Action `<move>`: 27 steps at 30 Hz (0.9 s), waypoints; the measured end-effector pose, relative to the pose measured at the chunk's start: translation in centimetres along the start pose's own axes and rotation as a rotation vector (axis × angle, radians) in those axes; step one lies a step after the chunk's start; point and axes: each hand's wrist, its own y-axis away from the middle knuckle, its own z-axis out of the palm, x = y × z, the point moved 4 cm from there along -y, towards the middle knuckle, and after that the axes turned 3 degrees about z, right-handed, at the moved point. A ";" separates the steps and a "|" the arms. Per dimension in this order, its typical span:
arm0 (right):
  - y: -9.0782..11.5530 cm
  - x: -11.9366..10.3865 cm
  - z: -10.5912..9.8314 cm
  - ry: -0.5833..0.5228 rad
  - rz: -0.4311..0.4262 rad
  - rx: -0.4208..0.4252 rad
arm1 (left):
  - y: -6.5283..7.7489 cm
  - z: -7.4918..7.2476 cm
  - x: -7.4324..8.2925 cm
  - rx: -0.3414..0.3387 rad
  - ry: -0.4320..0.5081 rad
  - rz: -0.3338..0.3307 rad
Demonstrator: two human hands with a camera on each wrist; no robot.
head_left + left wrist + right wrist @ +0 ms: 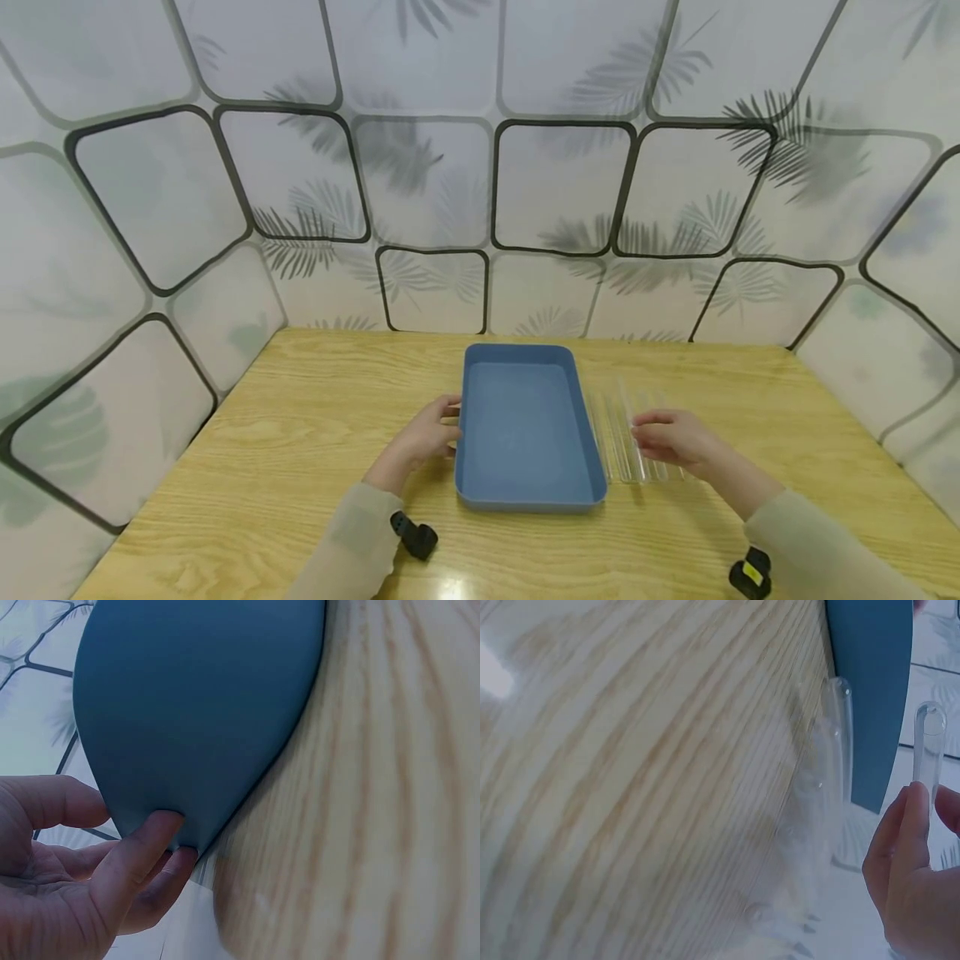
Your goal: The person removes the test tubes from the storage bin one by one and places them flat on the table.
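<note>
A shallow blue tray (531, 425) lies on the table. My left hand (429, 432) is at its left side, and in the left wrist view its fingertips (166, 819) touch the outer wall with the fingers loosely bent. To the right of the tray, my right hand (673, 440) pinches a clear glass test tube (930, 742) between thumb and fingers, lifted above the table. Several more clear test tubes (611, 442) lie side by side on the wood, partly under that hand and blurred in the right wrist view. The tray holds nothing.
The light wooden table (330, 400) is bounded by patterned cloth walls (435, 183) at the back and both sides. A black strap device (415, 536) sits on the left sleeve, another black device (750, 573) on the right.
</note>
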 end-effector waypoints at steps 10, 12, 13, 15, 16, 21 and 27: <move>0.4 0.4 -2.6 0.014 0.035 0.047 | -0.2 -0.1 -0.2 -0.002 0.010 0.001; 0.5 0.5 -3.0 0.020 0.042 0.054 | -0.2 -0.1 -0.2 -0.004 0.014 0.000; 0.5 0.5 -3.2 0.026 0.044 0.056 | -0.2 -0.1 -0.2 -0.005 0.016 0.000; 0.6 0.6 -3.6 0.032 0.052 0.063 | -0.2 -0.1 -0.2 -0.005 0.017 -0.002; 0.7 0.6 -3.8 0.038 0.055 0.070 | -0.2 0.0 -0.2 -0.004 0.017 -0.002; 0.7 0.9 -4.9 0.050 0.064 0.083 | -0.2 -0.1 -0.2 -0.010 0.018 0.002; 0.8 1.2 -6.1 0.077 0.069 0.107 | -0.2 -0.1 -0.2 -0.015 0.038 0.006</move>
